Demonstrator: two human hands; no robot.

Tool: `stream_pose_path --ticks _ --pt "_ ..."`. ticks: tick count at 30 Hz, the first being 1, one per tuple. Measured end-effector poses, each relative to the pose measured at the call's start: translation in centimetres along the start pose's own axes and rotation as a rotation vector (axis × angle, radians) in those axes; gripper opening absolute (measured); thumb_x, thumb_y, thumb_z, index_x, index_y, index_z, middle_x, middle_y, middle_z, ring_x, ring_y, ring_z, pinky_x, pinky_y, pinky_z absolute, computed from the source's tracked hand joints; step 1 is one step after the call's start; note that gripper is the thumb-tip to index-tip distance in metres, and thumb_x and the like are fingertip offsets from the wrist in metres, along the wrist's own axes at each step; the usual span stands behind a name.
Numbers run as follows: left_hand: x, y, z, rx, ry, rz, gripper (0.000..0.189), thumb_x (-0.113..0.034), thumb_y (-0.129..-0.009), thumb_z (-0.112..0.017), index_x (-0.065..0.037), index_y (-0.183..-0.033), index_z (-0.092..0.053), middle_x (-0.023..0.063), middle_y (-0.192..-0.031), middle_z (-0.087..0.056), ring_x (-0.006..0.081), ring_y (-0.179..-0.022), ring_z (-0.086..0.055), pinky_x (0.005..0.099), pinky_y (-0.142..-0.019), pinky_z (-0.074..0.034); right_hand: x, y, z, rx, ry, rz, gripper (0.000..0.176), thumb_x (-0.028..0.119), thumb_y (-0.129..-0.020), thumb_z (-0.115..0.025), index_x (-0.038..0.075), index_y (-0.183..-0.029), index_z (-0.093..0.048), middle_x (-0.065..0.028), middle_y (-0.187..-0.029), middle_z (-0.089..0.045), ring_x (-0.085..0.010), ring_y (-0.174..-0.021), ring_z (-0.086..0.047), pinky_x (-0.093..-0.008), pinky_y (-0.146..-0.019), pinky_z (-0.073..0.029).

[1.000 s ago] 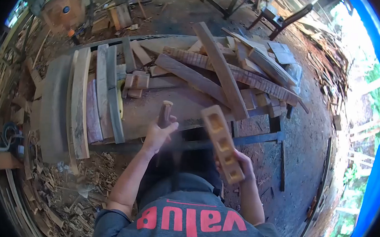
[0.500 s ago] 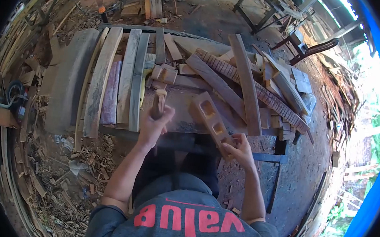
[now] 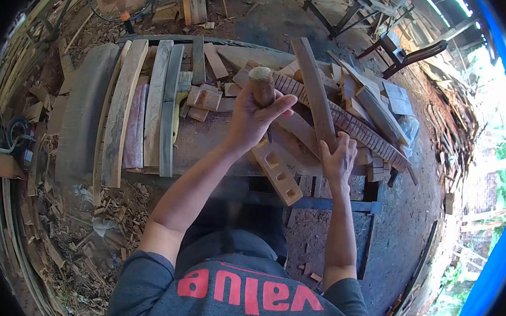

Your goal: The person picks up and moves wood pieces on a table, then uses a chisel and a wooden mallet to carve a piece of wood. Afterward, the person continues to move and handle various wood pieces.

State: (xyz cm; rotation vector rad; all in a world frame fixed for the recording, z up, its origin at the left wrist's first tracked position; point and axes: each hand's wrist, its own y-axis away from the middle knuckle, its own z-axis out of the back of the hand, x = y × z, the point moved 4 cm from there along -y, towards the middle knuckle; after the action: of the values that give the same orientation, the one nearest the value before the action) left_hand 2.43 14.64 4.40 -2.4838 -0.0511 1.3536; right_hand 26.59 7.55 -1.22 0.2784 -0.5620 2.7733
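My left hand [image 3: 250, 117] is closed around a chisel [image 3: 262, 82]. Its rounded wooden handle points up, and a bit of the dark blade shows below the fist. Under the blade lies a wooden block [image 3: 276, 172] with several rectangular mortises, slanting over the near edge of the workbench [image 3: 212, 149]. To the right, my right hand [image 3: 338, 158] has its fingers wrapped over the near end of a long wooden board [image 3: 312, 86]. That end is partly hidden by the hand.
Several planks [image 3: 124, 114] lie side by side on the bench's left, near a brush [image 3: 184, 81]. Small offcuts [image 3: 205, 97] and a long strip with dark crosswise lines [image 3: 366, 131] lie farther back. A chair [image 3: 409, 58] stands at the back right. Wood scraps [image 3: 107, 224] cover the floor at left.
My right hand has let go of the mortised block and taken hold of the long board. The block now rests on the bench. My left hand has moved right with the chisel, over the block.
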Motion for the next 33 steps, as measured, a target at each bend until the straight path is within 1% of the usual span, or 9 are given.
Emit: stream_pose_path --ticks 5,12,14,18,21,23,26,29,33 --pt "2.2 -1.0 -0.1 -0.030 -0.155 -0.059 0.030 -0.021 -0.083 -0.076 -0.009 -0.089 -0.050 -0.0035 -0.073 -0.055 0.0047 -0.062 -0.055 0.0204 -0.055 -0.048 0.6 -1.8 -2.5 0.100 -0.005 0.020 0.058 0.041 -0.080 -0.071 0.002 -0.119 -0.052 -0.0185 -0.106 -0.056 -0.0366 -0.100 -0.054 -0.0464 -0.084 -0.045" --pt "2.8 -0.9 -0.3 -0.012 -0.186 -0.057 0.029 -0.023 -0.085 -0.075 -0.010 -0.088 -0.049 -0.0056 -0.070 -0.049 0.0025 -0.057 -0.046 0.0204 -0.050 -0.041 0.1 -1.7 -0.7 0.103 -0.105 0.005 0.057 0.041 -0.078 -0.073 0.000 -0.115 -0.054 -0.0200 -0.104 -0.059 -0.0344 -0.100 -0.057 -0.0447 -0.084 -0.046" --pt "3.0 -0.9 -0.2 -0.006 -0.164 -0.035 0.029 -0.024 -0.085 -0.075 -0.009 -0.087 -0.049 -0.0057 -0.071 -0.049 0.0025 -0.057 -0.046 0.0202 -0.049 -0.040 -0.1 -0.9 0.8 0.223 -0.443 -0.158 0.053 0.036 -0.079 -0.073 0.000 -0.113 -0.054 -0.0157 -0.099 -0.062 -0.0272 -0.092 -0.061 -0.0384 -0.081 -0.047" --pt "2.2 -1.0 -0.6 -0.008 -0.171 0.002 0.028 -0.023 -0.087 -0.073 -0.008 -0.090 -0.050 -0.0047 -0.073 -0.050 0.0029 -0.066 -0.048 0.0207 -0.059 -0.041 -0.5 1.8 3.8 0.134 -0.923 -0.147 0.044 0.024 -0.081 -0.074 0.000 -0.113 -0.054 -0.0048 -0.095 -0.062 -0.0132 -0.083 -0.059 -0.0307 -0.074 -0.049" --pt "2.9 -1.0 0.0 0.020 -0.193 0.018 0.026 -0.021 -0.088 -0.072 -0.006 -0.098 -0.052 -0.0032 -0.078 -0.054 0.0036 -0.074 -0.050 0.0212 -0.067 -0.042 0.5 3.0 5.9 0.221 -1.072 -0.243 0.042 0.015 -0.080 -0.074 0.001 -0.114 -0.054 -0.0058 -0.096 -0.062 -0.0129 -0.083 -0.060 -0.0296 -0.074 -0.050" --pt "3.5 -1.0 0.2 0.045 -0.230 0.045 0.027 -0.020 -0.088 -0.071 -0.006 -0.102 -0.054 -0.0023 -0.081 -0.057 0.0040 -0.078 -0.051 0.0216 -0.070 -0.043 -0.1 3.8 5.6 0.227 -0.981 -0.187 0.043 0.010 -0.079 -0.074 0.001 -0.116 -0.053 -0.0052 -0.095 -0.063 -0.0120 -0.083 -0.060 -0.0279 -0.074 -0.050" --pt "2.3 -1.1 -0.3 0.026 -0.039 -0.017 0.031 -0.022 -0.088 -0.072 -0.005 -0.108 -0.055 -0.0008 -0.089 -0.060 0.0047 -0.079 -0.053 0.0226 -0.074 -0.045 -0.4 5.1 5.2 0.266 -1.130 -0.315 0.042 0.011 -0.080 -0.074 0.002 -0.115 -0.052 -0.0060 -0.093 -0.063 -0.0123 -0.080 -0.062 -0.0273 -0.071 -0.051" --pt "2.6 -1.0 0.1 0.008 0.005 0.110 0.034 -0.022 -0.087 -0.072 -0.005 -0.111 -0.055 0.0001 -0.093 -0.060 0.0052 -0.081 -0.054 0.0232 -0.073 -0.047 0.3 6.0 6.2 0.253 -1.271 -0.424 0.042 0.012 -0.080 -0.074 0.004 -0.114 -0.050 -0.0056 -0.087 -0.062 -0.0126 -0.076 -0.062 -0.0274 -0.067 -0.052" --pt "3.0 -1.6 0.4 -0.090 -0.109 -0.134 0.031 -0.023 -0.087 -0.073 -0.006 -0.098 -0.050 0.0000 -0.090 -0.059 0.0049 -0.081 -0.055 0.0217 -0.066 -0.047 -0.8 7.3 6.3 0.278 -0.987 -0.472 0.048 0.018 -0.079 -0.077 0.005 -0.113 -0.046 -0.0052 -0.084 -0.059 -0.0134 -0.073 -0.061 -0.0282 -0.066 -0.052"
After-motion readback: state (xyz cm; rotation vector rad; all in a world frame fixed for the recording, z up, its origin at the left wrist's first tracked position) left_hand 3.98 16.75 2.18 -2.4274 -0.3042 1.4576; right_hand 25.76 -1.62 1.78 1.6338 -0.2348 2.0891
